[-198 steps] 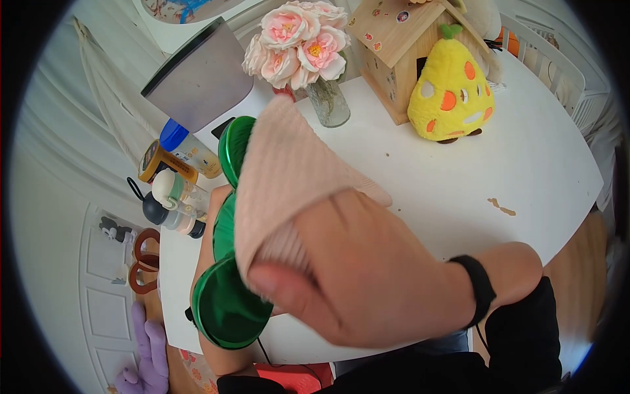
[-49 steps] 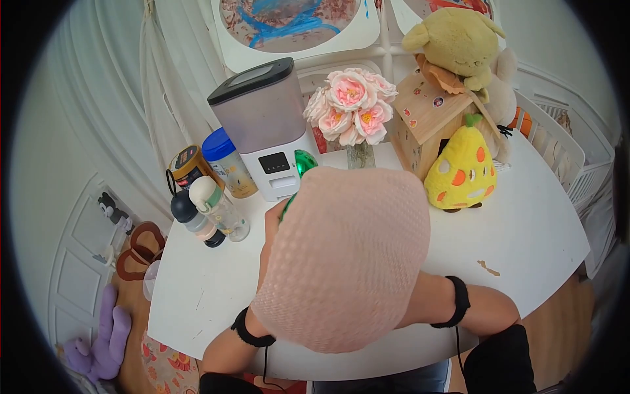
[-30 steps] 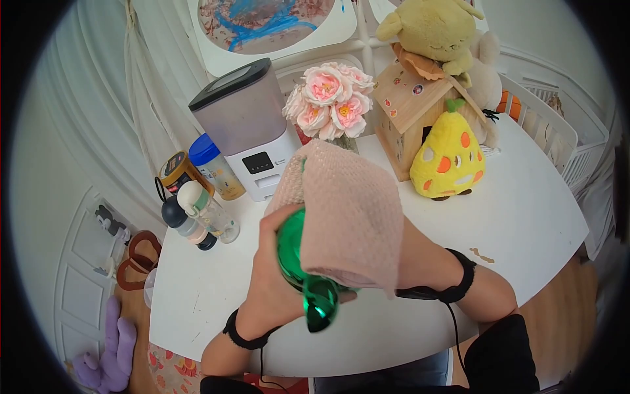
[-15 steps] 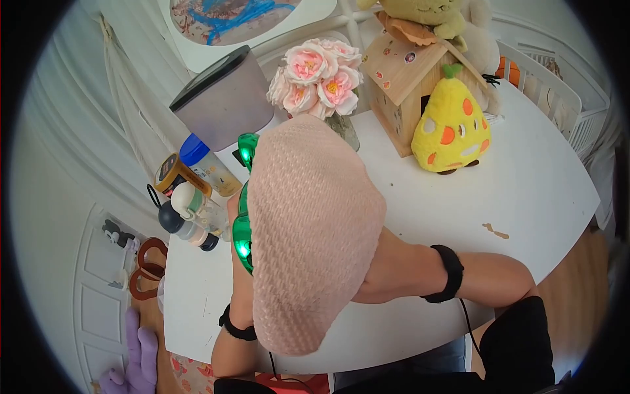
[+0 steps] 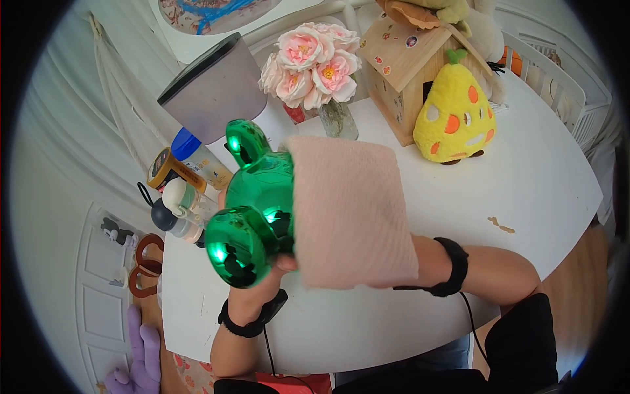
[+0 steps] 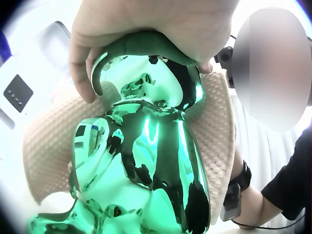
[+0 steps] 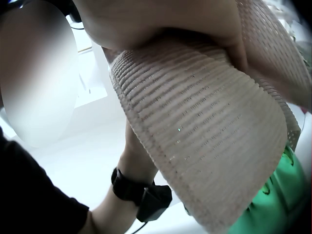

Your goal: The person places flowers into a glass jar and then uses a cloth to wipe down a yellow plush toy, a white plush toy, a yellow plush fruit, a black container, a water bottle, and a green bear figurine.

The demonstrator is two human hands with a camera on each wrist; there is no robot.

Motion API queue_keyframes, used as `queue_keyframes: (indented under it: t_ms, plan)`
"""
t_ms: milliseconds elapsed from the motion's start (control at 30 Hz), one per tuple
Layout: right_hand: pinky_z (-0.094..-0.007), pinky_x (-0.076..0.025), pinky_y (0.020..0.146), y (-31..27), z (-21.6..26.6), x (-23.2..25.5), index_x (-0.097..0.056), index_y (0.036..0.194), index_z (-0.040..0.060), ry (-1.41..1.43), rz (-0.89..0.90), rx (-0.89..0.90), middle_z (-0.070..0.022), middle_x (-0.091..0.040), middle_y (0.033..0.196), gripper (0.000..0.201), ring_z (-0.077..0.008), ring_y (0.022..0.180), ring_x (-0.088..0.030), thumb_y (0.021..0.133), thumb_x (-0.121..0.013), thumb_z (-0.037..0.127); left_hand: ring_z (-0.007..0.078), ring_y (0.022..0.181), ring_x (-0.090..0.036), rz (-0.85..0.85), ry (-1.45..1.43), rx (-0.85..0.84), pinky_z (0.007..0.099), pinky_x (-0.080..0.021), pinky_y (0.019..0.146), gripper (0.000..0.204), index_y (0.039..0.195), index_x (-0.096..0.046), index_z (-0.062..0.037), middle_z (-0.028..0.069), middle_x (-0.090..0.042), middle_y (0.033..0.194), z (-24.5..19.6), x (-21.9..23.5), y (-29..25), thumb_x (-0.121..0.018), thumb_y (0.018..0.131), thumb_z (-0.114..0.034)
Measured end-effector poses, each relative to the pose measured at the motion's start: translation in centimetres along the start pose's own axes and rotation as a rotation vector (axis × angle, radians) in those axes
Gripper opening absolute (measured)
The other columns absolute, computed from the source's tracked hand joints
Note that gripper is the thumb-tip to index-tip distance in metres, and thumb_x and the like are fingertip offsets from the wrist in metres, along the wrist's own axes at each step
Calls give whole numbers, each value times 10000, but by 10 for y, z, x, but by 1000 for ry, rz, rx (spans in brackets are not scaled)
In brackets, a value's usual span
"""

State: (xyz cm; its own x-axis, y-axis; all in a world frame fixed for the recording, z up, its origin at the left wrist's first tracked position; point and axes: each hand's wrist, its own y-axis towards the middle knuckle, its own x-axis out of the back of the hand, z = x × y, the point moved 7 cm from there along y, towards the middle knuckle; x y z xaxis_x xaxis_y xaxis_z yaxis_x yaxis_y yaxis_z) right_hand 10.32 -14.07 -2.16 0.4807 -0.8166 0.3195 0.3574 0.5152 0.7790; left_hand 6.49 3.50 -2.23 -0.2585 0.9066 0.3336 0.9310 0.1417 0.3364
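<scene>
A glossy green metallic figurine (image 5: 259,187) with rounded ear-like lobes is held up over the white table, tilted on its side. My left hand (image 6: 156,22) grips it with fingers curled round a rounded end; in the head view the figurine hides most of that hand. A pink waffle-weave cloth (image 5: 351,213) drapes over the figurine's right side. My right hand (image 7: 165,22) holds the cloth against the figurine, its fingers partly hidden in the folds. In the head view the cloth covers that hand, and only the wrist with its black band shows.
On the white table (image 5: 525,164) stand a dispenser (image 5: 216,92), bottles (image 5: 174,217), a brown-yellow tub (image 5: 167,171) and a blue-lidded container (image 5: 200,157) at left. A vase of pink roses (image 5: 312,62), a wooden house (image 5: 407,59) and a yellow pear plush (image 5: 456,115) stand behind.
The cloth has been turned from covering most of the figurine to hanging on its right side, so more green shows. Both hands keep hold, and the head view has tipped downward.
</scene>
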Motion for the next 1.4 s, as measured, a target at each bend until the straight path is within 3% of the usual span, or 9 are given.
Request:
queue_keyframes:
  t_ms: [100, 233, 300, 400, 567, 767, 833, 933, 1400]
  plan:
    - [-482, -419, 999, -1, 9, -2, -614, 1243, 39, -9, 24, 0, -177, -597, 1262, 487, -380, 1192, -532, 829, -736, 263, 186, 1102, -575, 0, -146, -25, 357, -479, 945, 948, 1363, -484, -11, 58, -600, 1238, 22, 11, -1, -785, 719, -638]
    - [-480, -420, 1001, -4, 17, -9, -600, 1258, 31, -209, 156, -5, -180, -587, 1278, 532, -381, 1200, -528, 809, -748, 277, 308, 1248, -542, 80, 619, -300, 416, -412, 1040, 384, 1289, -592, 9, 142, -601, 1332, 22, 21, -4, -620, 970, -203]
    - [-478, -419, 1004, -6, 14, -16, -590, 1270, 27, -416, 283, -14, -182, -576, 1293, 565, -381, 1209, -522, 796, -756, 286, 362, 1265, -527, 26, 289, -73, 431, -375, 1075, 395, 1328, -573, 5, 168, -585, 1365, 24, 28, -5, -510, 940, -32]
    - [-484, -423, 993, -4, 11, -17, -591, 1262, 34, -324, 175, 24, -182, -571, 1300, 527, -382, 1209, -523, 812, -729, 272, 326, 1232, -560, 121, 695, -304, 416, -409, 1045, 382, 1310, -588, -1, 147, -598, 1355, 11, 15, -10, -578, 938, -84]
    - [-494, -431, 975, -1, -8, -25, -595, 1247, 44, -178, -24, 71, -181, -561, 1311, 464, -382, 1209, -524, 840, -684, 249, 208, 1108, -608, 169, 213, 312, 357, -481, 956, 484, 1237, -611, -32, 83, -646, 1201, 76, 37, -43, -748, 888, -338]
    - [-505, -439, 953, -1, -20, -22, -599, 1229, 56, -53, -278, 158, -180, -550, 1324, 394, -383, 1208, -526, 873, -630, 221, 202, 1096, -607, 166, 58, 133, 355, -487, 948, 582, 1253, -590, -36, 75, -637, 1185, 58, 19, -19, -754, 861, -434]
    - [-452, -449, 950, 6, 22, 9, -611, 1170, 52, -555, -194, 181, -167, -598, 1229, 269, -360, 1140, -562, 982, -496, 204, 200, 1092, -606, 147, -11, 74, 355, -490, 944, 623, 1259, -582, -37, 71, -634, 1179, 51, 16, -15, -757, 849, -472]
    - [-351, -464, 917, 17, -15, 21, -594, 1107, -24, 538, -425, -360, -184, -656, 1032, 301, -293, 1019, -627, 1013, -414, 199, 196, 1085, -605, 104, -118, -22, 354, -493, 939, 683, 1269, -570, -39, 66, -628, 1169, 38, 14, -11, -760, 833, -530]
    - [-387, -459, 973, -10, -31, -12, -599, 1191, 35, -74, -262, -163, -155, -626, 1195, 323, -297, 1115, -599, 965, -549, 260, 254, 1308, -500, -223, -389, -39, 424, -406, 1097, 800, 1440, -418, -38, 109, -504, 1410, 21, 29, 45, -568, 931, -638]
